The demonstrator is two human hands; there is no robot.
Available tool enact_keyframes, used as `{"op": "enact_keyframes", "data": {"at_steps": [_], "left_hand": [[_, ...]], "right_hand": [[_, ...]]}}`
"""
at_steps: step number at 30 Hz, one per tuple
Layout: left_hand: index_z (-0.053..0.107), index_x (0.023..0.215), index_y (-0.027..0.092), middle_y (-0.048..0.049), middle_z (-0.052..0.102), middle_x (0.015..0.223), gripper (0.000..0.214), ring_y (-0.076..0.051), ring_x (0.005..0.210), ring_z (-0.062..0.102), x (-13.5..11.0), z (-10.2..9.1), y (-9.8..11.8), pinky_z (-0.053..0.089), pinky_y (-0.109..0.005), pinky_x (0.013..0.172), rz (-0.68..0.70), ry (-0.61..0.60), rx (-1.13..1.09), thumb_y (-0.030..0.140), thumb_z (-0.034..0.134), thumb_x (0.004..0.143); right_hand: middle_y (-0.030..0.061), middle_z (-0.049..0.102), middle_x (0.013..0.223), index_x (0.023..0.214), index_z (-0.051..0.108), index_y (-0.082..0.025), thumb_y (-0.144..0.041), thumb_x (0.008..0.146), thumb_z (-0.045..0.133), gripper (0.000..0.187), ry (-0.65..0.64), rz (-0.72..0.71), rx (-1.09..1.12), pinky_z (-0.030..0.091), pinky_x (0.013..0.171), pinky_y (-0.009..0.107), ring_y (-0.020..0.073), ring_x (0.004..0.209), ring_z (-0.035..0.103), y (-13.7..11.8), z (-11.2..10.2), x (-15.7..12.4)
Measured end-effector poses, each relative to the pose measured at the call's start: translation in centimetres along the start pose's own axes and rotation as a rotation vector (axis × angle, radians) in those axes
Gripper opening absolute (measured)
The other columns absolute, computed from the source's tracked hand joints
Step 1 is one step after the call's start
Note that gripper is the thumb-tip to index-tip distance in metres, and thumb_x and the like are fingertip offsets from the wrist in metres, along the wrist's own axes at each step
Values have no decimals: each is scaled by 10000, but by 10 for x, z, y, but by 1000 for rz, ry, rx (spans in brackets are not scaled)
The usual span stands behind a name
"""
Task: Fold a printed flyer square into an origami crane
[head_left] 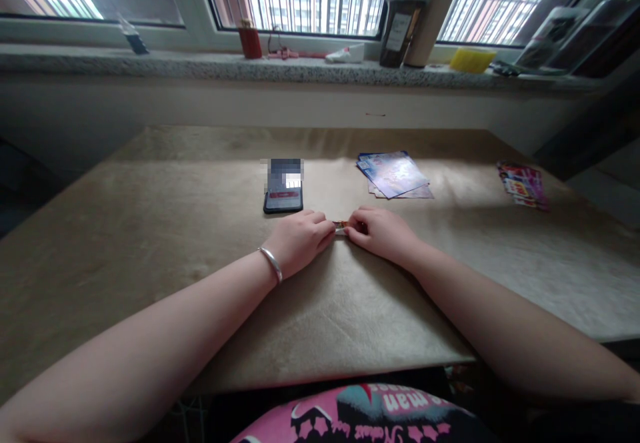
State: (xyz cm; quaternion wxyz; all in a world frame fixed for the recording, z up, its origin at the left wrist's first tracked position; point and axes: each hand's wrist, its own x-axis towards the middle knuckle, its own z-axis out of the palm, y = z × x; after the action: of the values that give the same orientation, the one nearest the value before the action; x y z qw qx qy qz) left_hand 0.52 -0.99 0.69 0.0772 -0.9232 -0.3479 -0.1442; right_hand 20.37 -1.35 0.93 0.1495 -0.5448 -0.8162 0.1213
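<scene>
Both hands meet at the middle of the table, their fingertips closed on a small strip of folded paper (340,225), patterned orange-brown on top with a white edge below. Its left end is pinched by my left hand (301,239), which has a silver bangle at the wrist. The right end sits between the thumb and fingers of my right hand (381,233). Most of the strip is hidden by the fingers. Just beyond my left hand lies a phone (285,201), its screen lit. Past my right hand, several printed square sheets (395,175) are fanned in a loose pile.
Colourful printed packets or cards (524,186) lie near the right edge of the pale wooden table (150,229). Along the granite windowsill (190,65) stand a red jar (250,41), a dark-filled container (399,33) and a yellow object (473,60). The table's front edge is close to my body.
</scene>
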Motion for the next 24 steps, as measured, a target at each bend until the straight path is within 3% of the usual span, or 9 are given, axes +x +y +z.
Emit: {"op": "enact_keyframes", "data": {"at_steps": [12,24], "left_hand": [[638,997,201,-19,668,880,213,-136,825,597,-4,1,-4,452,-227,668,144,16,10,279,448,939],[659,1031,252,-4,660,879,195,-142,802,592,-3,1,-5,455,-236,662,125,-6,29,249,508,908]], "right_hand": [[38,637,820,762,610,-183,-333,839,501,201,-32,14,-38,331,584,246,141,694,529,2,1,2],[15,611,807,801,606,-190,-282,825,537,117,42,-96,18,342,597,228,114,668,521,8,5,-1]]}}
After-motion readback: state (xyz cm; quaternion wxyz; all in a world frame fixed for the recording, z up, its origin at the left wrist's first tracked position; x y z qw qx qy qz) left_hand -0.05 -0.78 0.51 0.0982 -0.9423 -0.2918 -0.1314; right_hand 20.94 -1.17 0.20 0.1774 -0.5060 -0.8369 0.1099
